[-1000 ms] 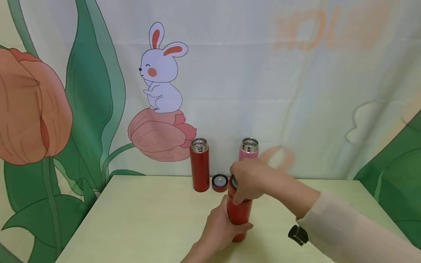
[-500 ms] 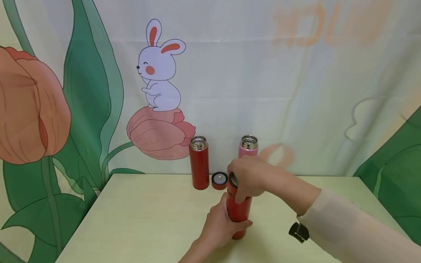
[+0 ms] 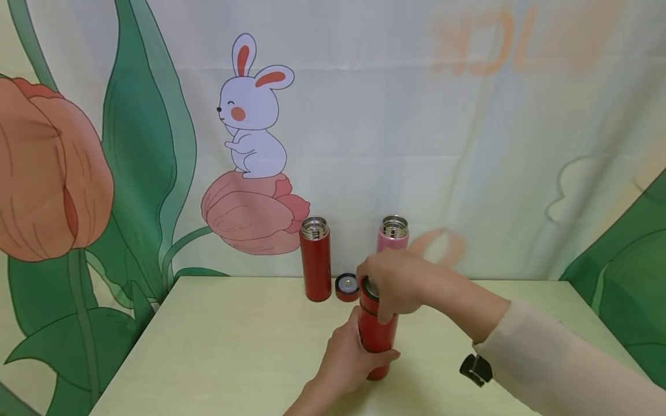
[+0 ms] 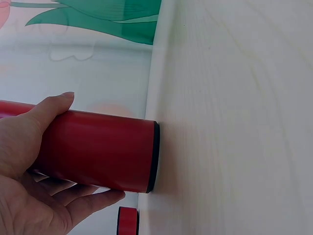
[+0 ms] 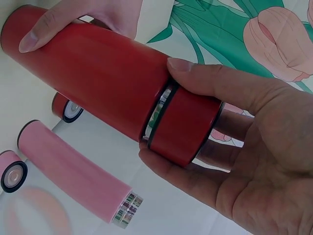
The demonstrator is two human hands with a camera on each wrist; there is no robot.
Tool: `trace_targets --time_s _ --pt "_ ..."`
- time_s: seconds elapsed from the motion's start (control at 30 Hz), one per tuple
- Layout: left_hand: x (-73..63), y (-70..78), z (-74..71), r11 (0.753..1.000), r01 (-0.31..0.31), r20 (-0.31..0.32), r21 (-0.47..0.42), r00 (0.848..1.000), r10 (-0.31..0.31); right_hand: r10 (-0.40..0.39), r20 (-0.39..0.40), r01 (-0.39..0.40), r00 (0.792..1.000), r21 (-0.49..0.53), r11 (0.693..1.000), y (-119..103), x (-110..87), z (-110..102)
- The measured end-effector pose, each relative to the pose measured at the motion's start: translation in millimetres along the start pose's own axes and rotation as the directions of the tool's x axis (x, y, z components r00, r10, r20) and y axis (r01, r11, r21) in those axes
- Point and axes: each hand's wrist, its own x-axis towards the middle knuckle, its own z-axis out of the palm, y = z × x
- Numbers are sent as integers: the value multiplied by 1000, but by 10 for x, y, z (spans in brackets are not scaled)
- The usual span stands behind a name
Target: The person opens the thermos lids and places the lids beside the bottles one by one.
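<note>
My left hand [image 3: 343, 358] wraps round the lower body of a red thermos bottle [image 3: 377, 335], upright at the table. Seen from the left wrist, the black-rimmed base of this thermos [image 4: 107, 149] is at the tabletop. At the top, my right hand [image 3: 399, 282] grips the red lid [image 5: 186, 122] between thumb and fingers. A narrow silver gap shows between lid and body in the right wrist view. Behind stand a second red thermos [image 3: 316, 266] and a pink thermos [image 5: 73, 171], both uncapped with bare silver necks.
An upturned red lid [image 3: 347, 288] lies beside the second red thermos. A pink lid [image 5: 13, 175] lies near the pink thermos. The pale wooden table [image 3: 224, 346] ends at a printed cloth backdrop [image 3: 354, 115]. A black strap piece [image 3: 476, 370] hangs by the right sleeve.
My right hand has turned slightly on the lid, its thumb shifting a little to the right. The left hand keeps its hold on the thermos, and the bottles behind stay put.
</note>
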Motion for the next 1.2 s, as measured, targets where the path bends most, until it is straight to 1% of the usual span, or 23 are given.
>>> trace_targets --time_s 0.2,0.43,0.73,0.97,1.2 --pt "5 12 -10 1000 10 5 -11 1000 -10 -29 5 29 1000 14 999 25 2 -1" --pt "4 1 -8 1000 -1 0 2 1000 1 -79 19 78 997 20 997 75 8 -6" --pt "21 -12 -2 1000 19 11 -14 1000 -19 -122 22 122 992 14 992 107 -4 6" --pt "14 -20 -2 1000 -6 0 7 1000 6 -190 15 191 982 -14 982 154 -23 14" --pt "11 -27 -3 1000 -12 -7 17 1000 12 -248 -3 248 969 -11 969 200 -28 49"
